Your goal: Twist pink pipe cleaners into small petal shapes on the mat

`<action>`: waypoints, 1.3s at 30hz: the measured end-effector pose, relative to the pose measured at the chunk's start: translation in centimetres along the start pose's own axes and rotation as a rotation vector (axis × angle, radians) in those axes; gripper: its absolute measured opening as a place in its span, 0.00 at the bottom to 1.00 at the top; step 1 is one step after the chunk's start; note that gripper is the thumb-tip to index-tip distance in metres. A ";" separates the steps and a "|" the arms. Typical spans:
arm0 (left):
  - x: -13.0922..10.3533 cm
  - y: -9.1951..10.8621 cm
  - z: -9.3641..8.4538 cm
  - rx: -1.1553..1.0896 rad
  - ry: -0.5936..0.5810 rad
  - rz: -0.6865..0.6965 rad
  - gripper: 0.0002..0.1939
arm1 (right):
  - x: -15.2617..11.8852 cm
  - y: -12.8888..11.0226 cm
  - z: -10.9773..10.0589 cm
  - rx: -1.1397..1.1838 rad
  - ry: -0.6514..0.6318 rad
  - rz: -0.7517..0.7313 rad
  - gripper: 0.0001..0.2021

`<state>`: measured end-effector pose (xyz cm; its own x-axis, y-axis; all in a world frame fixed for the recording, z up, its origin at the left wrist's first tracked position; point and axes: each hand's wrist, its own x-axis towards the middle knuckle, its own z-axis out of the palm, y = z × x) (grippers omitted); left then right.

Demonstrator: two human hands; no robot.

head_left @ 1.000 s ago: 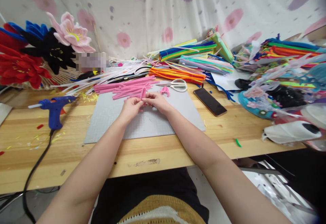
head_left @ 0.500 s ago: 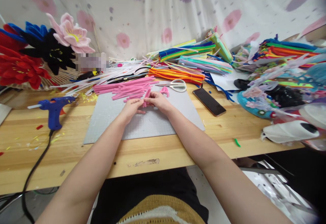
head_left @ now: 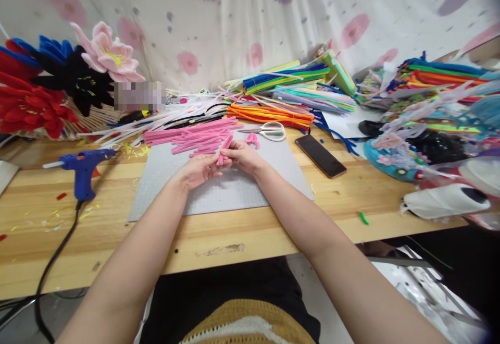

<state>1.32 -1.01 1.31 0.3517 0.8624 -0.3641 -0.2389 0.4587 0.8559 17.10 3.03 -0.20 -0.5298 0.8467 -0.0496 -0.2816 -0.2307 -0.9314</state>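
Over the grey cutting mat (head_left: 250, 187), both hands meet on a small bundle of bent pink pipe cleaners (head_left: 225, 148). My right hand (head_left: 245, 155) pinches it between thumb and fingers. My left hand (head_left: 201, 169) has its palm turned partly up, its fingertips closed around the bundle's lower end. A second shaped pink pipe-cleaner piece (head_left: 252, 139) lies just beyond my right hand. Straight pink pipe cleaners (head_left: 191, 134) are spread along the mat's far edge. Scissors with white handles (head_left: 272, 131) rest at the mat's far right corner.
A blue glue gun (head_left: 84, 169) with a black cord is on the left. A phone (head_left: 320, 155) lies right of the mat. Bundles of coloured pipe cleaners (head_left: 287, 79) line the back. Fuzzy flowers (head_left: 109, 54) stand at far left, a white roll (head_left: 445, 201) at right.
My left hand has rolled palm-up, and its fingers have come in under the bundle's lower end. My right hand keeps its pinch almost in place.
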 end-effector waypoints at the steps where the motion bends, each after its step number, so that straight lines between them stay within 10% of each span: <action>1: 0.0 0.0 -0.1 -0.001 0.000 -0.006 0.07 | 0.0 0.0 0.0 0.011 -0.008 0.013 0.15; 26: 0.3 -0.8 1.6 0.035 0.071 0.139 0.06 | 0.4 -0.3 -0.3 -0.217 0.142 -0.031 0.17; 39: 0.8 -1.3 1.0 0.554 0.428 0.309 0.09 | 0.2 0.0 -0.3 -0.383 0.104 -0.087 0.15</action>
<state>2.82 -1.09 0.29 -0.0653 0.9936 -0.0921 0.2589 0.1060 0.9601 17.23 3.39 -0.31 -0.4283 0.9035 0.0173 0.0067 0.0223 -0.9997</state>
